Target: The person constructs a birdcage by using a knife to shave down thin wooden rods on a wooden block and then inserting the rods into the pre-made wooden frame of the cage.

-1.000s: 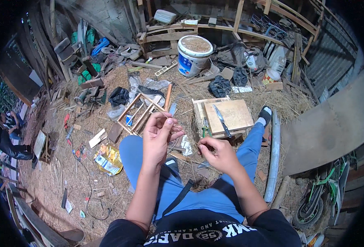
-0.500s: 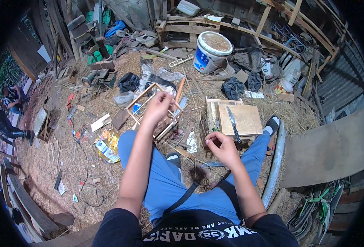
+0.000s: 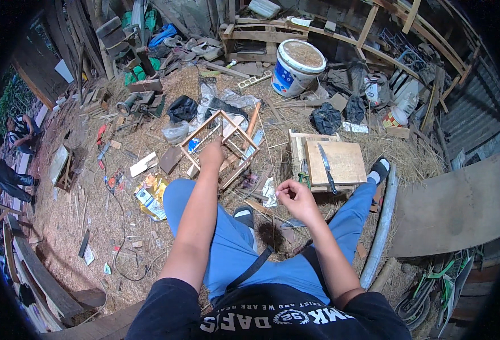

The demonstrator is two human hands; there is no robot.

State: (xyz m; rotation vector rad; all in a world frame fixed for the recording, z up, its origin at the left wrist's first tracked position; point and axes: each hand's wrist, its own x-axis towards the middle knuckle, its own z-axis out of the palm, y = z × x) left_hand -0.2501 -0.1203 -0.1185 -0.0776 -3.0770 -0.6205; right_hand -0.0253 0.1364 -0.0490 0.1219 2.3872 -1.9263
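The person's left hand (image 3: pixel 212 153) has just reached forward and down. A second ago it was raised near the right hand (image 3: pixel 296 199); now it is over the near side of the small wooden frame (image 3: pixel 240 168), which lies on the straw-covered floor (image 3: pixel 171 107), ahead of the left knee. The frame itself looks unmoved among the scraps around it.

The left fingers are mostly hidden, so whether they grasp a bar or anything else cannot be told. The right hand has stayed back, near the near-left corner of the board (image 3: pixel 346 161), its thumb and fingertips drawn together; whether something thin is pinched there is too fine to tell. With the hands apart, the work in hand seems to have shifted to the left one. The knife (image 3: pixel 326 165) lies untouched on the board, with a green-handled tool (image 3: pixel 304 175) just beside it.
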